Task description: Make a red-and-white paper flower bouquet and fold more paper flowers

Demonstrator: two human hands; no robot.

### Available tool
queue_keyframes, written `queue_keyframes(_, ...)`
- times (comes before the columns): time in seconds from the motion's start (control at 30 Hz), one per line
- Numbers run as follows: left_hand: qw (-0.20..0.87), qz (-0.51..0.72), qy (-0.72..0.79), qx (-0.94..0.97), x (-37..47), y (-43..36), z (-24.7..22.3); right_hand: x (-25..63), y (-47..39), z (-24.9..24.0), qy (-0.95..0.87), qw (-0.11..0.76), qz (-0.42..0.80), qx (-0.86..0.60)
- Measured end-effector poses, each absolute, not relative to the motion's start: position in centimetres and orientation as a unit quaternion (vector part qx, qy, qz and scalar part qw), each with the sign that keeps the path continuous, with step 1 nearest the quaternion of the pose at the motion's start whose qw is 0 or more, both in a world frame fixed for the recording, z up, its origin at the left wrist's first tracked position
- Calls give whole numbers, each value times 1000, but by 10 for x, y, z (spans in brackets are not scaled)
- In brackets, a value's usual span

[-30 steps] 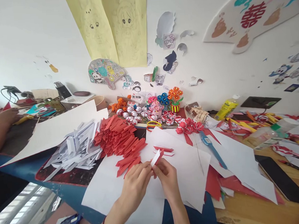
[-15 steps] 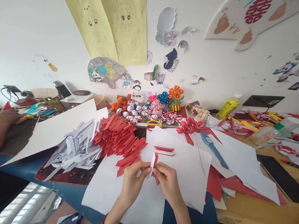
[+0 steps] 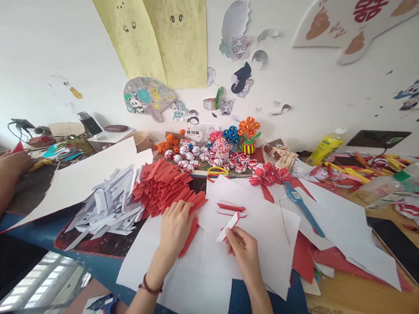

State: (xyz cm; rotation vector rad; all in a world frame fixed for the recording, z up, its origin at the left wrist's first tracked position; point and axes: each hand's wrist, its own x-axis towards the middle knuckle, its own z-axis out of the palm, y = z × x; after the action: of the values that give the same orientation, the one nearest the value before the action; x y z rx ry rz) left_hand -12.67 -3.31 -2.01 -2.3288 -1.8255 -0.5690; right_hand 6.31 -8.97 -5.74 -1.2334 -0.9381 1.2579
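Observation:
My right hand [image 3: 242, 244] pinches a folded paper piece [image 3: 231, 226], white on its face with red along the edge, above the white sheets [image 3: 216, 265]. My left hand [image 3: 176, 225] reaches onto the heap of red folded paper strips [image 3: 161, 183], its fingers bent and closing on a red strip at the near end; the fingertips are partly hidden. Two red-and-white folded pieces [image 3: 231, 207] lie on the paper just beyond my right hand. Left of the red heap is a pile of white folded strips [image 3: 116, 200].
Behind the heaps stand several red-and-white paper flowers [image 3: 188, 164], yellow-handled scissors [image 3: 217, 171] and a striped flower pot [image 3: 248, 147]. To the right lie a blue tool [image 3: 303, 208], a black phone [image 3: 403, 249] and a yellow bottle [image 3: 326, 146]. Another person's hand [image 3: 14, 162] is at far left.
My left hand has let go of the red-and-white piece and moved left onto the red heap. My right hand keeps the piece and has shifted slightly right, turning it flatter.

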Motion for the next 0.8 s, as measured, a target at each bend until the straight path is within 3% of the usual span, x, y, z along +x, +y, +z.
queue_keyframes(0.1,107,-139,-610,-773,-129,-25,-24,63,-89,-60,-385,552,535,-511)
queue_keyframes(0.23,76,-191,-613,-763,-126,-31,-25,62,-87,-60,-384,554,538,-505)
queue_keyframes(0.33,-65,-305,-603,-735,-118,-43,-17,60,-85,-58,-386,554,544,-498)
queue_keyframes(0.47,-403,-389,-543,-625,-100,-60,-5,56,-82,-52,-413,567,535,-471)
queue_keyframes(0.53,-522,-395,-501,-567,-92,-66,-3,55,-83,-48,-430,571,530,-456)
queue_keyframes(0.67,-606,-390,-459,-520,-87,-70,-8,57,-86,-45,-452,573,521,-444)
queue_keyframes(0.8,-561,-359,-477,-573,-90,-70,-12,60,-87,-46,-468,565,510,-449)
